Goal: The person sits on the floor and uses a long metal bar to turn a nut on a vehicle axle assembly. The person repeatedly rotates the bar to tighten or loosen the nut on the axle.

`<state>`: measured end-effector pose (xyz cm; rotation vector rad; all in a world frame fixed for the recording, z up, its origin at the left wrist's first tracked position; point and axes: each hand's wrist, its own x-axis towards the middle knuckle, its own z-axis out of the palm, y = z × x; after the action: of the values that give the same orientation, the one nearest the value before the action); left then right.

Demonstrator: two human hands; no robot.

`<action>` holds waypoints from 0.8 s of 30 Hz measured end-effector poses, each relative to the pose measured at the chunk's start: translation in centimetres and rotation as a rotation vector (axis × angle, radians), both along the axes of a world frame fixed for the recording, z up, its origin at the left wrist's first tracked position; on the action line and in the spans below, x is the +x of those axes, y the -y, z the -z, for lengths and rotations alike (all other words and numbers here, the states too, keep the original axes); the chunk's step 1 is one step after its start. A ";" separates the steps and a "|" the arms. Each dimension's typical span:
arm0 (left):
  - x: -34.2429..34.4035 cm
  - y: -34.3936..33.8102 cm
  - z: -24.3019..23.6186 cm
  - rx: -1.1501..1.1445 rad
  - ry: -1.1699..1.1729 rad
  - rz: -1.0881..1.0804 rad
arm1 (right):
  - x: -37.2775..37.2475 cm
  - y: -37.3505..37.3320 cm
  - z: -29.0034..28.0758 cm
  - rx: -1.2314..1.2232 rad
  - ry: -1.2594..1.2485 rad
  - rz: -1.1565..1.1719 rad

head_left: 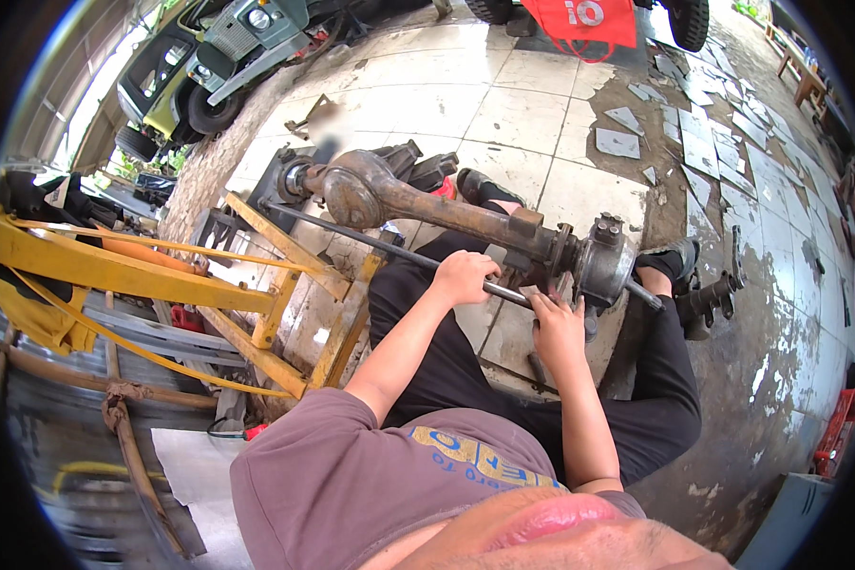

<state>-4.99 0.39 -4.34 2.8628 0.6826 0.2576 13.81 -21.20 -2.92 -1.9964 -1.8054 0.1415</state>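
At the left of the frame, a yellow-painted steel stand of angled beams (133, 266) is seen; from beside its upper beam, a long, dark, round steel rod (408, 256) is slanted through the centre toward the lower right, its long axis nearly parallel to a rusty brown axle housing with a rounded bulge (446, 209), which lies just above it in the frame. Near the centre, the rod is gripped by the bare left hand (465, 278), the fingers curled over it; from this hand most of its length is extended to the upper left, and only a short, brighter part to the lower right. There the bare right hand (559, 328) is placed, its fingers bent at the rod's end; it is the nearer of the two to the grey metal hub (606, 261) at the housing's right end.

By the right hand's fingers the rod's tip is covered; whether it is pinched or merely touched cannot be told, nor can the small brownish piece (562, 287) at the fingertips be made out; contact between rod and housing cannot be judged; the rod's upper-left end is lost among dark parts.
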 end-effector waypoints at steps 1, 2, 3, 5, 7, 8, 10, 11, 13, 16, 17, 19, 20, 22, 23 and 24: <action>-0.1 0.0 0.0 -0.004 -0.005 -0.004 | 0.3 -0.1 -0.5 -0.042 -0.001 -0.018; -0.2 0.0 0.0 -0.009 -0.009 -0.008 | 0.5 -0.2 -0.8 -0.084 -0.001 -0.036; -0.2 0.1 0.1 -0.013 -0.014 -0.012 | 0.3 -0.2 -0.8 -0.065 -0.018 -0.023; -0.1 -0.1 0.3 -0.009 0.000 -0.001 | -0.1 0.0 -0.1 -0.025 -0.049 0.009; 0.0 0.0 0.3 -0.013 0.023 0.009 | 0.0 0.0 0.7 -0.065 -0.014 0.008; -0.2 -0.1 0.4 -0.014 0.008 -0.003 | 0.2 -0.1 -0.7 -0.131 -0.019 -0.016; -0.3 -0.1 0.4 -0.013 -0.018 -0.019 | 0.3 -0.3 -0.9 -0.153 -0.040 -0.013; 0.0 -0.1 0.2 -0.011 -0.006 -0.009 | 0.2 -0.3 0.0 -0.114 -0.052 0.014; 0.1 -0.1 -0.1 -0.009 0.016 0.002 | 0.2 -0.2 0.2 -0.108 -0.040 0.018; -0.2 0.3 0.3 -0.001 0.004 -0.018 | 0.0 -0.3 -0.6 -0.115 0.016 -0.002; -0.1 0.2 0.1 0.010 0.005 -0.007 | -0.4 -0.2 0.3 -0.058 0.023 0.022; -0.2 0.0 -0.2 0.023 0.004 0.001 | -0.7 -0.2 0.6 -0.029 0.033 0.032; -0.2 0.1 0.0 0.042 0.021 0.010 | -0.5 -0.4 0.2 -0.058 0.036 0.019; -0.1 0.2 0.2 0.031 0.020 0.012 | 0.0 -0.2 -1.3 -0.135 0.017 -0.023; -0.1 0.1 0.1 0.029 0.020 0.015 | -0.2 -0.4 -0.5 -0.060 0.029 0.007; -0.2 0.0 -0.1 0.015 0.011 0.008 | -0.4 -0.9 0.8 0.015 0.039 0.038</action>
<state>-5.21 0.43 -4.28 2.8756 0.6693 0.2783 13.39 -20.31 -3.77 -2.0348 -1.7865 0.0774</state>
